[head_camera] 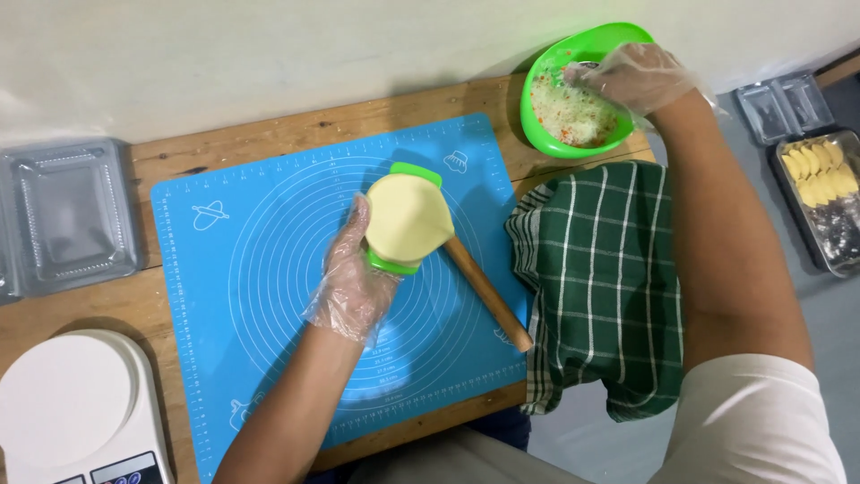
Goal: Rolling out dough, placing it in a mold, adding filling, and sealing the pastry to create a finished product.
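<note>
The left hand (351, 282), in a clear plastic glove, grips a green plastic dumpling press (394, 262) with its fingers curled around the edge; a round pale-yellow sheet of dough (408, 218) lies spread over the open press, covering most of it. The hand and press hover over a blue silicone pastry mat with printed circles (260, 269). Just right of the left hand, a wooden rolling pin (488, 294) lies slanted on the mat.

The right hand (636, 76), also gloved, reaches into a round green plastic bowl (546, 72) of shredded white filling with orange flecks (573, 116); its fingers dip into the filling, but whether they pinch any cannot be told. Below the right arm lies a green-and-white checked cloth (600, 278). Right of that arm, a metal tray of folded yellow dumplings (820, 175) sits. Far left of the left hand are a clear plastic container (67, 215) and a white kitchen scale (76, 408).
</note>
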